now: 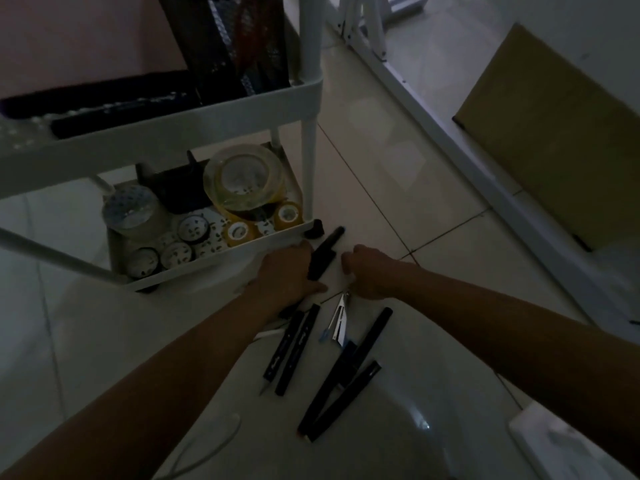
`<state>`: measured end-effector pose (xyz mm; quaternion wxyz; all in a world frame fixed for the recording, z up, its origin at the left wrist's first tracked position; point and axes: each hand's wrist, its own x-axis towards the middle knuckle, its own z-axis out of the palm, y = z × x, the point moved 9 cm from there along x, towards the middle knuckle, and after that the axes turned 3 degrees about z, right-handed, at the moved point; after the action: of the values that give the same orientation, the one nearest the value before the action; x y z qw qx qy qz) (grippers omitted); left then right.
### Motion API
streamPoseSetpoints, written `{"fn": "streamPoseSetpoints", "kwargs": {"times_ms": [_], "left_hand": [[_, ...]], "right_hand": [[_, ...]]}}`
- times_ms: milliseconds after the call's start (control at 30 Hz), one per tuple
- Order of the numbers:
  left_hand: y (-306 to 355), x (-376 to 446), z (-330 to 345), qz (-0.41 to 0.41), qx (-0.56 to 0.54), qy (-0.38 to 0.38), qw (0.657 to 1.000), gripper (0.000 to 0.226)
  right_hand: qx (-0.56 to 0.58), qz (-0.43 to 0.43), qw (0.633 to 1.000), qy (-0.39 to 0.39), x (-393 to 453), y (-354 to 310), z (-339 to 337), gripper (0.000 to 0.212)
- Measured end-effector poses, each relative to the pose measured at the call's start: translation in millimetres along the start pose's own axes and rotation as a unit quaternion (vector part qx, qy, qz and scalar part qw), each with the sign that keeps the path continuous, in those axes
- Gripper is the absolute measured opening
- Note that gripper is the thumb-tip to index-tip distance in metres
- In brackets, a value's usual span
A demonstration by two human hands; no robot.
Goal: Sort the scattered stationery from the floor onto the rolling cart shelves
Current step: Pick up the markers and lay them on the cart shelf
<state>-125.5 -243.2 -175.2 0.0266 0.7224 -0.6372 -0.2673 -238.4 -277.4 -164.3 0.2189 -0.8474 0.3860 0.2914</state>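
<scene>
Pens (360,355) on tiled floor (398,174)

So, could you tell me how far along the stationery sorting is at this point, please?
Partly done. The cart's bottom shelf already holds tape rolls, and the shelf above holds dark organisers. In hand: the left hand grips a black marker; the right hand is curled near a metal clip, its grip unclear. Left: several black pens on the floor.

Bare forearms, no sleeves; left hand (284,273), right hand (369,273).

Dim room, pale tiled floor (398,188), white frame (433,109), cardboard (554,133)
</scene>
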Motion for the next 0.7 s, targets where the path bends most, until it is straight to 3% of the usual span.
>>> {"fn": "streamPoseSetpoints", "kwargs": {"times_ms": [200,333,500,700], "left_hand": [[-3,8,-8,-0.009,0.025,-0.038,0.999,0.045],[0,0,-12,0.002,0.009,-0.024,1.0,0.056],[14,-20,-24,0.054,-0.042,0.006,0.998,0.062],[4,-52,-45,0.048,0.025,0.002,0.999,0.036]], "right_hand": [[-0.022,-0.01,1.0,0.004,-6,0,2,0.049],[-0.039,-0.025,0.999,-0.005,-14,-8,-1,0.053],[-0.024,-0.066,0.997,-0.007,-32,-19,-14,0.042],[-0.075,-0.091,0.991,-0.067,-54,-26,12,0.037]]}}
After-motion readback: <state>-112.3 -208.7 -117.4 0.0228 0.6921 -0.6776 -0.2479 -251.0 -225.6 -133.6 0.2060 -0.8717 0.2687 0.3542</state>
